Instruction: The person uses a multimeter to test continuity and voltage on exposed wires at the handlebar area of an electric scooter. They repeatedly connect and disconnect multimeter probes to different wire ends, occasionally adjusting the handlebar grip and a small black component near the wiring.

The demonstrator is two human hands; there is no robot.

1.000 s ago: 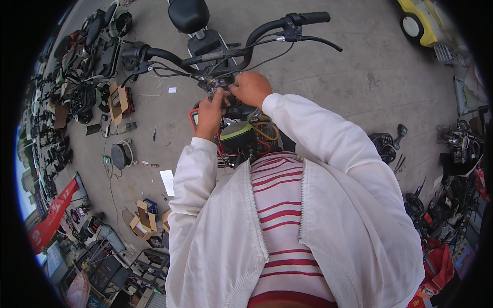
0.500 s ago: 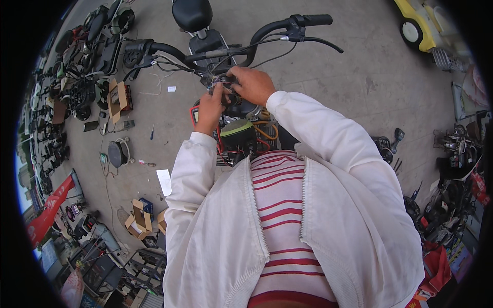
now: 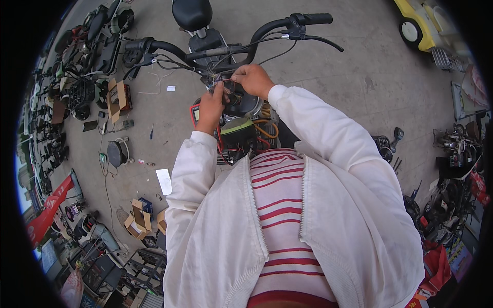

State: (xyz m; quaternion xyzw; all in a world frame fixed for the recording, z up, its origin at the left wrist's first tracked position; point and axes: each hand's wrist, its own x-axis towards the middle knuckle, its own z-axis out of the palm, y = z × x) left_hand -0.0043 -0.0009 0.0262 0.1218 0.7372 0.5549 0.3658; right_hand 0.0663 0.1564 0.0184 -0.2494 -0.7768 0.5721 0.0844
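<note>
Both hands meet over a small tangle of thin wires (image 3: pixel 218 79) just below the middle of a scooter's handlebar (image 3: pixel 226 49). The left hand (image 3: pixel 210 108) pinches the wire bundle from below, its grip closed on the strands with fingertips pointing up, while the right hand (image 3: pixel 252 79) closes on the same wires from the right side, thumb and forefinger pressed together on them. The two grips sit almost touching, with the wires bunched between them. Directly under the left grip, a red-edged meter (image 3: pixel 195 114) shows beside the wrist, partly hidden by the hand. Just below both grips lies the opened front of the scooter, where a green-topped black box (image 3: pixel 239 132) sits with orange cable loops (image 3: pixel 267 128) to its right and red leads running down on its left. Beyond the grips, the handlebar curves out to a black right handgrip (image 3: pixel 316 19) with a brake lever (image 3: pixel 321 41) beneath it, and to the left handgrip (image 3: pixel 141 45) on the other side. Farther still, past the bar, stands the black saddle (image 3: pixel 191 13). Well to the left of the grips, on the concrete floor (image 3: pixel 334 82), lie an open cardboard box (image 3: pixel 119 96), a round black motor part (image 3: pixel 117 153) and a white slip of paper (image 3: pixel 164 180)
</note>
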